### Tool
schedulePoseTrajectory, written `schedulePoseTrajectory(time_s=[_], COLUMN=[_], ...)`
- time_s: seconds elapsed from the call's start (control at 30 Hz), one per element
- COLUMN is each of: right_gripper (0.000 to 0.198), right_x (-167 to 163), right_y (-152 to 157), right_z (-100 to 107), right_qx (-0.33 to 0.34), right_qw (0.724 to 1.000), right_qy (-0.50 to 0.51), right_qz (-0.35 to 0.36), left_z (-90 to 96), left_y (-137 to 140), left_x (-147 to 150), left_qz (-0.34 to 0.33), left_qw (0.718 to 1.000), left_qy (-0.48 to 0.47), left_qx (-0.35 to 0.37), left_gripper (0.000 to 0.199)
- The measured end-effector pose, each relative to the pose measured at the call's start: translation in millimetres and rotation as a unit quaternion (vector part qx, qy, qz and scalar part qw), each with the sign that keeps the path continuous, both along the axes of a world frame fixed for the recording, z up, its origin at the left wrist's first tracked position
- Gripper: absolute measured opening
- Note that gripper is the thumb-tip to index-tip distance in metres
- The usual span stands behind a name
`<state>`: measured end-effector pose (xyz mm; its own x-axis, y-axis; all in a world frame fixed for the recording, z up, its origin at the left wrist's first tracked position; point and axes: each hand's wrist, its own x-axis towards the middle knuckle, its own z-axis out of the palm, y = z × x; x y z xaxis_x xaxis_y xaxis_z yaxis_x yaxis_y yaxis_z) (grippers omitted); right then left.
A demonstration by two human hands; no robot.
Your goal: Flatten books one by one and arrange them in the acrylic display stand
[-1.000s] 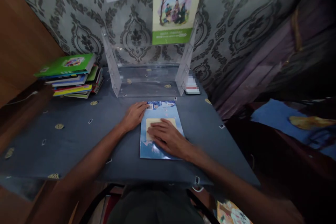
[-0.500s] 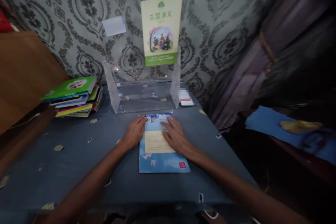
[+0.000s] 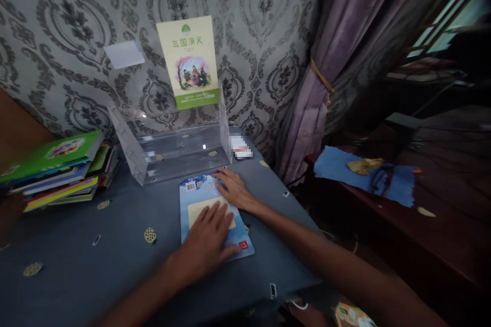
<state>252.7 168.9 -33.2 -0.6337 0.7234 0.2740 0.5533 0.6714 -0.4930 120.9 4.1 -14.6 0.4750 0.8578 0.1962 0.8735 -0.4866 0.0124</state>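
A blue book (image 3: 192, 191) lies flat on the table, its back cover up, with a barcode at the top and a cream panel in the middle. My left hand (image 3: 209, 235) rests over the lower half of that cover, fingers spread across the panel. At the book's upper right edge lies my right hand (image 3: 233, 189), its fingers stretched out over the corner. Just behind the book stands a clear acrylic rack (image 3: 184, 161). A cream and green book (image 3: 192, 69) is upright at the rack's back right.
Several books form a stack (image 3: 57, 156) at the left, beside a brown wooden panel (image 3: 19, 122). A pixelated item (image 3: 241, 147) sits right of the rack. Purple curtain (image 3: 307, 107) hangs at the right. Beyond the table edge, a blue cloth (image 3: 333, 168) covers part of a dark red surface.
The view has turned to the right. My left hand has moved from the book's upper left edge down onto its lower middle. My right hand has shifted to the upper right edge.
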Motion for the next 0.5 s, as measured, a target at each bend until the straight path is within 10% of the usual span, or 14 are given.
schedulePoseTrajectory(time_s=[0.5], right_gripper=[0.039], right_x=[6.1], right_y=[-0.8], right_z=[1.1], right_qx=[0.024], right_qw=[0.999], right_qy=[0.015], right_qz=[0.023], left_z=[-5.6], left_y=[-16.9], left_x=[32.9], left_qz=[-0.044], left_qw=[0.98], left_qy=[0.116], left_qx=[0.155], left_gripper=[0.055])
